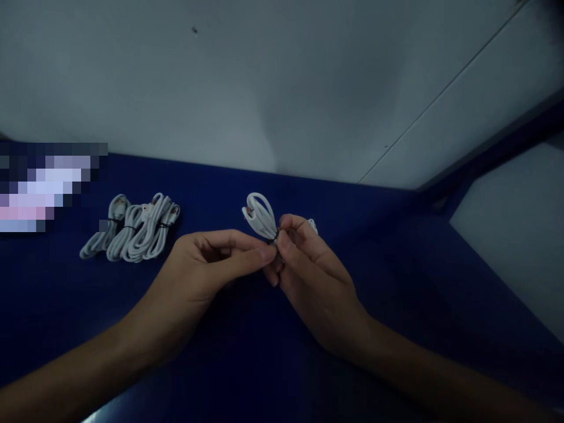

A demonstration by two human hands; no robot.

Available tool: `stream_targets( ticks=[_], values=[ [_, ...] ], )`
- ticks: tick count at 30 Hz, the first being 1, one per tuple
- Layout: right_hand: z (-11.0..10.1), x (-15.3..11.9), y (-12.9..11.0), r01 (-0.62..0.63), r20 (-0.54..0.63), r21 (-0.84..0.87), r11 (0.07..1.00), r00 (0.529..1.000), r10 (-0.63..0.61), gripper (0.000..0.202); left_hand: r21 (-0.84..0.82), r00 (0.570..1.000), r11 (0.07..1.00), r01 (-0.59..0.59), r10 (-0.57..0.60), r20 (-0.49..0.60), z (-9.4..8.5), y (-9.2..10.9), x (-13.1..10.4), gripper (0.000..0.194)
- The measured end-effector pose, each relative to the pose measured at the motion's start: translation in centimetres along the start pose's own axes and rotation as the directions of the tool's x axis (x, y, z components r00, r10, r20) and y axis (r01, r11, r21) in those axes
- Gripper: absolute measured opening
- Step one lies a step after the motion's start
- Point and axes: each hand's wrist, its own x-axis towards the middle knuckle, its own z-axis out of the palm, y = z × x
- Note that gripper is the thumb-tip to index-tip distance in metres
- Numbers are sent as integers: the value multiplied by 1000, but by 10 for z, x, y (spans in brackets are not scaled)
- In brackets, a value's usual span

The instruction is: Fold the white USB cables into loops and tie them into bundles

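Note:
Both hands meet at the middle of a coiled white cable (261, 216), held above a blue table. My left hand (215, 258) is closed, thumb and forefinger pinched at a dark tie (274, 238) around the coil. From the other side, my right hand (315, 264) also pinches the bundle at the tie. The cable's loops stick up and left past the fingertips, and a plug with a bit of orange shows among them. The lower part of the coil is hidden behind the fingers.
Several coiled white cables (141, 229) with dark ties lie together on the blue table (247, 364) at the left. Another white piece (312, 225) peeks out behind my right hand. A pixelated bright area is at far left. A pale wall (220, 106) rises behind.

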Motion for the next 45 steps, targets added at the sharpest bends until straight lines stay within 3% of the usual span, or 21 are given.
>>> stream_targets(
  ticks=[6, 15, 20, 22, 24, 26, 31, 36, 39, 45],
  values=[
    [-1, 1, 0, 22, -11, 0, 1000, 1000, -22, 17, -66, 997, 995, 74, -73, 15, -1, 1, -3, 17],
    [0, 3, 0, 7, 2, 80, 997, 1000, -7, 13, -20, 999, 999, 45, -45, 8, 1, 3, 0, 17],
    [2, 5, -8, -113, 48, 191, 975, 993, 106, 15, 205, 991, 973, -109, 123, -59, 0, 8, 0, 10],
    [3, 5, -11, -145, 68, 225, 963, 989, 133, 14, 403, 951, 888, -221, 288, -111, 0, 10, -2, 8],
    [4, 4, -14, -180, 103, 239, 954, 982, 159, 17, 574, 883, 763, -298, 449, -138, -1, 11, -3, 11],
    [5, 3, -16, -218, 136, 245, 945, 973, 189, 19, 624, 838, 711, -324, 522, -159, -2, 9, -2, 10],
    [4, 2, -16, -273, 167, 273, 922, 958, 234, 11, 456, 855, 803, -384, 496, -154, -4, 9, 2, 46],
    [2, 3, -16, -312, 223, 281, 908, 941, 255, 9, 494, 857, 766, -411, 510, -77, -6, 10, 1, 46],
    [1, 4, -16, -313, 232, 257, 914, 938, 256, 11, 536, 830, 723, -436, 554, -73, -8, 8, 0, 50],
    [2, 4, -14, -307, 224, 286, 908, 942, 248, 10, 573, 824, 701, -425, 561, -75, -9, 4, -1, 52]
  ],
)
